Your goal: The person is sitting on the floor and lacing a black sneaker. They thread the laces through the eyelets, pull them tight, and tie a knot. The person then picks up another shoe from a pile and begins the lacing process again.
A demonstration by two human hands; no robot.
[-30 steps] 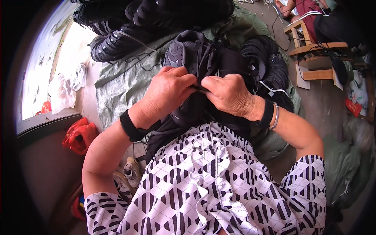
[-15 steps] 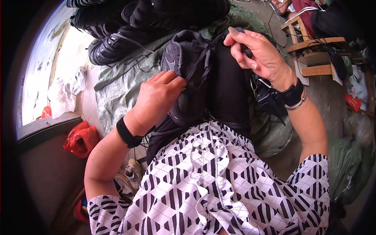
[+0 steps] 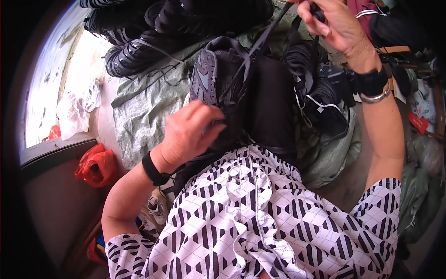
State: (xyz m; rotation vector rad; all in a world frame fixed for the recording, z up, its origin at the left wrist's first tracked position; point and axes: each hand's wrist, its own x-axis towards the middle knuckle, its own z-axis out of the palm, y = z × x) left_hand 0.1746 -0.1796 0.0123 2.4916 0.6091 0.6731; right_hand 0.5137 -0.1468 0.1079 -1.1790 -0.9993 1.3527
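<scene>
A dark grey and black sneaker (image 3: pixel 204 76) lies on my lap, its heel end pointing away from me. From its eyelets a black shoelace (image 3: pixel 267 37) runs taut up to the right. My right hand (image 3: pixel 335 23) grips that lace high at the upper right, with a small dark piece also showing between its fingers. Over the sneaker's toe hovers my left hand (image 3: pixel 190 132), thumb and forefinger parted, with nothing visible between them. It hides part of the shoe's near left side.
Many black sneakers (image 3: pixel 134 53) are piled at the upper left on a green woven sheet (image 3: pixel 139 109). More dark shoes (image 3: pixel 325 111) lie right of my legs. A red plastic bag (image 3: pixel 97 165) sits at left. A wooden stool (image 3: pixel 395 49) stands at right, near another person's clothing (image 3: pixel 395 28).
My right hand has moved up and right, drawing the lace out taut. My left hand has dropped slightly toward me, and its fingers have parted. Dark shoes at right are now uncovered.
</scene>
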